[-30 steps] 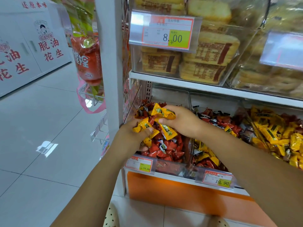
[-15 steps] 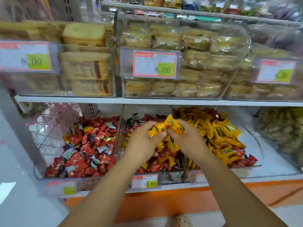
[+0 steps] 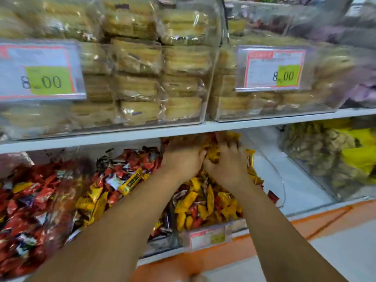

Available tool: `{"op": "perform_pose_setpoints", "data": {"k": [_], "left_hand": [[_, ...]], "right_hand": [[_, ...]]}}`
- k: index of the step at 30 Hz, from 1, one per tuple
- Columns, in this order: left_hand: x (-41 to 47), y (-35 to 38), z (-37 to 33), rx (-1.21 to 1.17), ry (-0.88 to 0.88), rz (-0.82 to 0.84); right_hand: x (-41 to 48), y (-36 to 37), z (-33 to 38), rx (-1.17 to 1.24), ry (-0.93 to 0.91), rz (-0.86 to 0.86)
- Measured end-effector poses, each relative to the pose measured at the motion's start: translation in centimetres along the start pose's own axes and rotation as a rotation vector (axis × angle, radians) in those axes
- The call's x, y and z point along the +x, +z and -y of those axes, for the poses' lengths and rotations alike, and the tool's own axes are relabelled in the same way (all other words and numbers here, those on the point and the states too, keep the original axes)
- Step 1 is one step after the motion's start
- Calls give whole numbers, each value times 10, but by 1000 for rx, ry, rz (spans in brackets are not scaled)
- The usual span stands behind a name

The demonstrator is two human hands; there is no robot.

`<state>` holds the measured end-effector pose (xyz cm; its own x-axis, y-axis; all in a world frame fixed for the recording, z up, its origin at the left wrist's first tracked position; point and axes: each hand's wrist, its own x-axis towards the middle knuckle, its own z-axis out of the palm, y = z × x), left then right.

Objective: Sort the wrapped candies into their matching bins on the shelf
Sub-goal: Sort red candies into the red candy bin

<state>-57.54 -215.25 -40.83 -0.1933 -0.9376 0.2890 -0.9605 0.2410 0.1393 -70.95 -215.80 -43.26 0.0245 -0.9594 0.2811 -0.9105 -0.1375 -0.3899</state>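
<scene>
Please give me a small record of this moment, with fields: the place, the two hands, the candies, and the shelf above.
place: shop shelf with clear bins
left hand: deep in the yellow candies, fingers hidden
right hand: beside the left, fingers spread on the same pile
grip: cannot tell for either hand, blurred
left bins: mostly red candies, some yellow mixed in
upper shelf: wrapped cakes, price tag reads 8.00

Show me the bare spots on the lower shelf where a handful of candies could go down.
Bare white floor lies right of the yellow candies, bordered by the clear curved divider and the brownish snack bin. Crowded: the red candy bins at left, and where both hands dig.
</scene>
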Motion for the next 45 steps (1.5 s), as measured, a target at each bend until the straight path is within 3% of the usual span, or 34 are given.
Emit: {"op": "perform_pose_setpoints", "data": {"k": [7, 11, 15, 22, 27, 40, 45], "left_hand": [[4, 5, 12, 26, 23, 309], [-30, -30, 19, -197, 7, 175], [-102, -69, 64, -316, -125, 32], [-246, -90, 170, -212, -439, 18], [-302, -86, 217, -154, -493, 44], [-328, -91, 253, -327, -465, -99], [-323, -93, 251, -332, -510, -160]], "right_hand": [[-4, 7, -6, -113, -40, 131], [-9, -21, 9, -59, 24, 121], [-31, -44, 53, -7, -74, 156], [-90, -20, 164, 191, -396, 297], [-113, 21, 237, 262, -624, 439], [-86, 114, 378, 67, -847, 643], [-78, 135, 388, -141, -883, 626]]}}
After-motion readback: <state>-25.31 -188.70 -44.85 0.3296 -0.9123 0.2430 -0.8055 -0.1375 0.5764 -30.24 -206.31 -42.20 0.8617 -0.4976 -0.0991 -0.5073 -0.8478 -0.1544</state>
